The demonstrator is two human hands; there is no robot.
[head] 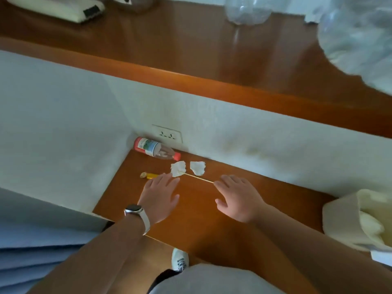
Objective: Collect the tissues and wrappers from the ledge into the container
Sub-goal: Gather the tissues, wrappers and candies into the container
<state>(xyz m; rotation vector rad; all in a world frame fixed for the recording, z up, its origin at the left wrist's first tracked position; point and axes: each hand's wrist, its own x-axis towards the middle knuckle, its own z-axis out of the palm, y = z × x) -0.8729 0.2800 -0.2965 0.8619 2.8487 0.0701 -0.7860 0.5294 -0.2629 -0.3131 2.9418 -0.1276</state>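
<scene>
Two crumpled white tissues lie on the low wooden ledge [201, 219] near the wall: one tissue [178, 168] on the left, the other tissue [197, 167] just right of it. A thin wooden skewer [197, 178] runs from the left tissue toward my right hand. A small yellow wrapper [148, 175] lies left of my left hand. My left hand [160, 198], with a watch on the wrist, hovers flat and empty, fingertips close to the left tissue. My right hand [235, 198] is spread open, empty, fingertips at the skewer's end. A cream container [343, 221] with a liner stands at the right.
A plastic bottle [156, 149] with a red cap lies on its side in the corner under a wall socket [168, 134]. A higher wooden shelf [191, 49] holds a clear bottle [247, 11] and a plastic bag [358, 39]. Blue bedding [31, 251] is at lower left.
</scene>
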